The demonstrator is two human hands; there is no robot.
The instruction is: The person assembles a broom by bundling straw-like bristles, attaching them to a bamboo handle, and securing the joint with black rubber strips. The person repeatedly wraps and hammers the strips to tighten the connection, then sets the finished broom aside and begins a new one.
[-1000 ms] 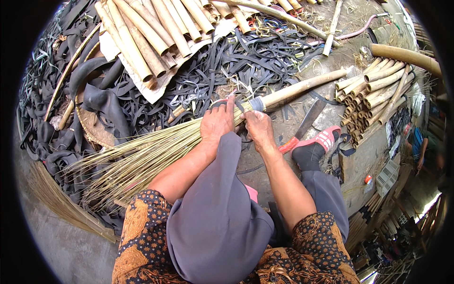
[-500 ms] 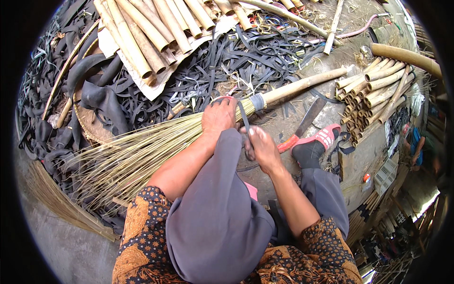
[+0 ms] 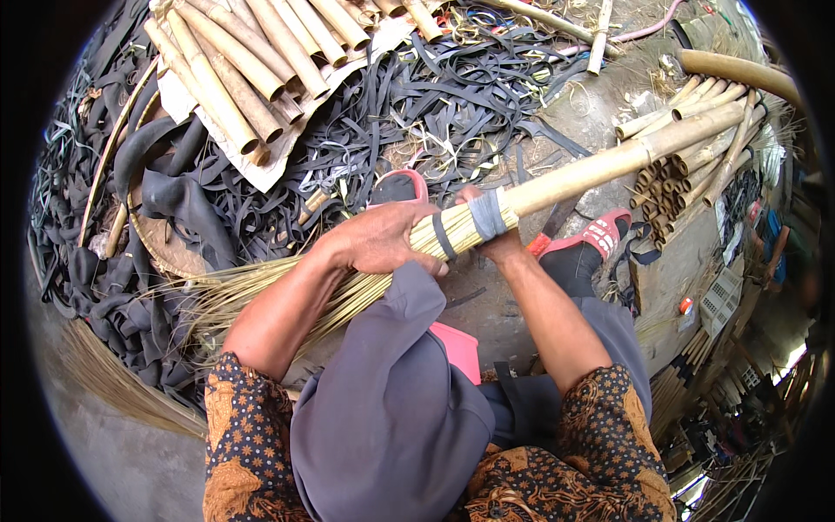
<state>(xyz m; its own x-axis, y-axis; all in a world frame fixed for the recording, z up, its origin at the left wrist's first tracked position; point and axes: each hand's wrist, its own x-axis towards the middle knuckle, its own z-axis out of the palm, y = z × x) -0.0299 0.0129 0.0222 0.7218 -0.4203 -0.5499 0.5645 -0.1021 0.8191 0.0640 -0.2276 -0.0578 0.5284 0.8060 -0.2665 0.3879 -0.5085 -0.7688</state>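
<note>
A stick broom lies slantwise across in front of me, its pale bristles fanning to the lower left and its bamboo handle rising to the right. Grey rubber strip is wound around the neck where bristles meet handle. A narrower dark rubber band circles the bristles just left of it. My left hand is closed over the bristles beside that band. Reaching under the neck, my right hand grips the broom, with fingertips showing on its far side; part of the hand is hidden by the broom.
Dark rubber strips cover the ground ahead. Bamboo tubes lie on a pale sheet at the far left, and a stack of narrower ones at right. A red-handled knife rests by my foot in a pink sandal.
The broom is lifted closer and its handle now overlaps the bamboo stack. My right hand has gone from a loose dark strip to the broom's neck; the band now encircles the bristles.
</note>
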